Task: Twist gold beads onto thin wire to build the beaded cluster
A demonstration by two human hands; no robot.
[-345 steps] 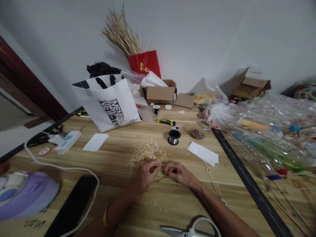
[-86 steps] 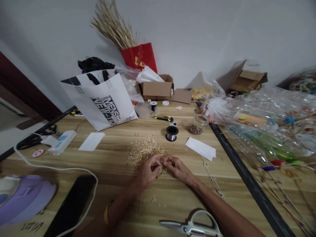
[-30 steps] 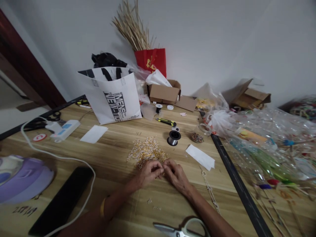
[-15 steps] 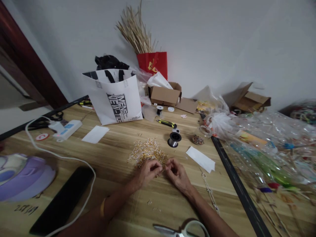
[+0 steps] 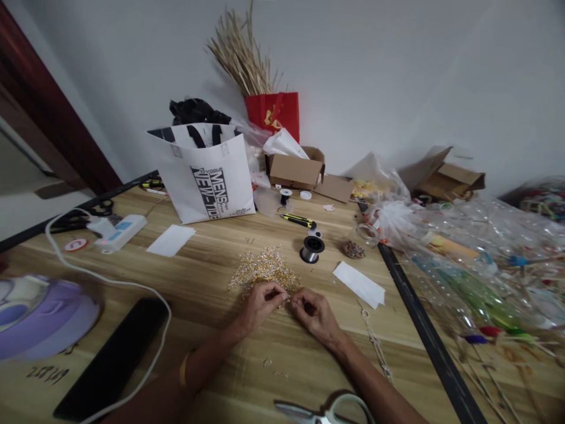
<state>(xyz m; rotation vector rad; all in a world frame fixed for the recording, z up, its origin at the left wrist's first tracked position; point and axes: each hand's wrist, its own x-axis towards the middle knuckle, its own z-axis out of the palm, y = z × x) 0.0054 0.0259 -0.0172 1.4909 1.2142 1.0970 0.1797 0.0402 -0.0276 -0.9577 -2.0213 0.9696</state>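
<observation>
A loose heap of small gold and silver beads or findings (image 5: 265, 268) lies mid-table; single pieces are too small to make out. At its near edge my left hand (image 5: 263, 303) is closed in a pinch, thumb against forefinger. Close on its right, my right hand (image 5: 315, 312) pinches too, its fingertips almost meeting the left ones. Whatever sits between the fingertips is too tiny to name. Thin, faint strands run down the table below the left hand. A few small pieces (image 5: 267, 361) lie nearer to me, above the scissors (image 5: 326, 409).
A wire spool (image 5: 311, 250), a yellow cutter knife (image 5: 299, 221) and a jar of beads (image 5: 354, 249) stand beyond the heap. White paper (image 5: 359, 284) and a knotted cord (image 5: 375, 344) are at right. A white cable (image 5: 152, 288) crosses the left side, beside a black slab (image 5: 112, 359).
My right hand has shifted slightly left and down, and my left hand slightly left. Both stay pinched close together by the heap.
</observation>
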